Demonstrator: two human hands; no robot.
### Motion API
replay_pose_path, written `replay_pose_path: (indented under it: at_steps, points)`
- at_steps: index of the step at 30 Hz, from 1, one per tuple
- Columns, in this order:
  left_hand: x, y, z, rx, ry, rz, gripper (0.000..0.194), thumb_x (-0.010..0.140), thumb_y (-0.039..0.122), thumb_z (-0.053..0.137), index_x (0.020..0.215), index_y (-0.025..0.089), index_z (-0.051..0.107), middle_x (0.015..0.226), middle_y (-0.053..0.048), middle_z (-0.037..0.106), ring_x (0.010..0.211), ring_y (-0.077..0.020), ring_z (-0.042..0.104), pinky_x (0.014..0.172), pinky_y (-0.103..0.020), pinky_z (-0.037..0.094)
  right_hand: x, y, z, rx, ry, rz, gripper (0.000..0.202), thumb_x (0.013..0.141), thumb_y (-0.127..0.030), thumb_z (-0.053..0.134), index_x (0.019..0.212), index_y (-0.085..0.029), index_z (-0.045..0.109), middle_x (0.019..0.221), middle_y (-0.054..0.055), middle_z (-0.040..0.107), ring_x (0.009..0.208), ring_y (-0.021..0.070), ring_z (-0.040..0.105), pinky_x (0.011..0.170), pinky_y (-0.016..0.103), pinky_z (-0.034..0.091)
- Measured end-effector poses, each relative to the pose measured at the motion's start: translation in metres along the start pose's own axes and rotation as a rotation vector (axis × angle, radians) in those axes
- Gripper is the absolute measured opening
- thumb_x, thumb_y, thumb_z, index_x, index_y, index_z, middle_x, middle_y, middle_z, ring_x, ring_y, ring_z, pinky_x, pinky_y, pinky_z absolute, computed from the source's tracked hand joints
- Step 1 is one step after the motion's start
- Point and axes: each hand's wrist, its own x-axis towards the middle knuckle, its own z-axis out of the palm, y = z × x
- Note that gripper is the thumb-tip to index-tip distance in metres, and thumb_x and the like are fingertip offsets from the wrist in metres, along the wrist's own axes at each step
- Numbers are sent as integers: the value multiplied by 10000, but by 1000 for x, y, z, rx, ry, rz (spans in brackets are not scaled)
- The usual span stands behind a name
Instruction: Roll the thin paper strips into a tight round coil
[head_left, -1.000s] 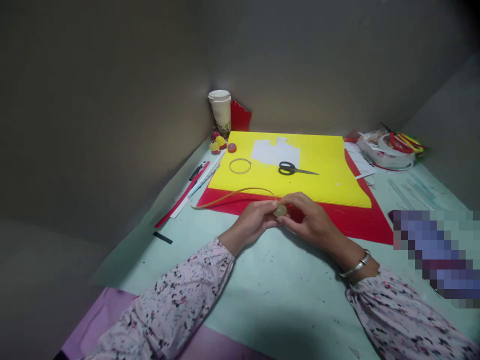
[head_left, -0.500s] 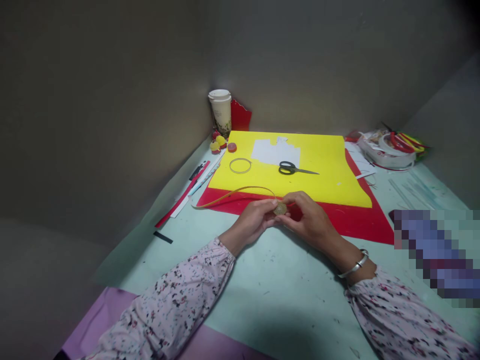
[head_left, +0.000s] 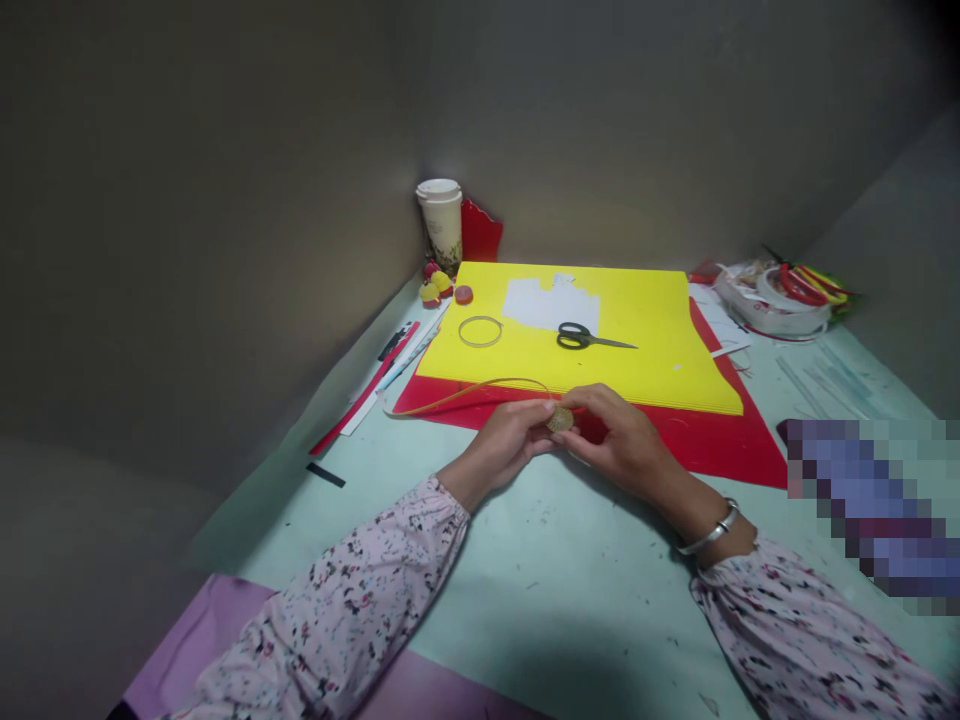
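Observation:
Between my two hands is a small round gold coil (head_left: 559,419), apparently a paper strip wound on itself. My left hand (head_left: 517,438) pinches its left side, thumb on top. The fingers of my right hand (head_left: 611,435) close on its upper and right edge. From the coil a thin yellowish strip (head_left: 465,390) arches out to the left, its tail lying over the red sheet's left corner. Both hands are just above the near edge of the red sheet (head_left: 697,450). The fingertips under the coil are hidden.
Black-handled scissors (head_left: 592,338), a loose strip ring (head_left: 481,331) and white paper (head_left: 540,303) lie on yellow sheets (head_left: 645,375). A paper cup (head_left: 441,225) stands at the back left, small red-and-yellow pieces (head_left: 435,290) before it. A box of coiled strips (head_left: 780,305) sits back right.
The arch of the strip has sunk slightly lower. Both hands keep almost the same place and grip on the coil.

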Motion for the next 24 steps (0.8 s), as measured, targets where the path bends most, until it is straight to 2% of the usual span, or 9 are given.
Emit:
replay_pose_path:
  at_steps: [11, 17, 24]
  points:
    - [0, -1, -1, 1, -5, 17, 149, 859, 227, 709, 924, 92, 719, 919, -110, 708, 861, -176, 691, 854, -312, 540, -1, 1, 1, 14, -21, -15, 254, 906, -276, 648, 1156, -255, 612, 1116, 109, 679, 1036, 274, 653, 851, 464, 565]
    - [1, -1, 0, -23, -6, 15, 147, 885, 214, 670, 926, 80, 716, 926, -122, 705, 877, -192, 702, 846, -313, 551, -3, 4, 5, -47, 15, 80, 337, 843, -353, 746, 1112, -227, 587, 1033, 110, 666, 923, 278, 653, 743, 431, 563]
    - [2, 0, 2, -50, 11, -4, 114, 889, 175, 647, 899, 80, 708, 906, -111, 704, 866, -178, 695, 856, -304, 550, -2, 3, 4, -43, 34, 21, 225, 887, -321, 705, 1061, -226, 600, 1010, 95, 667, 925, 254, 641, 762, 405, 549]
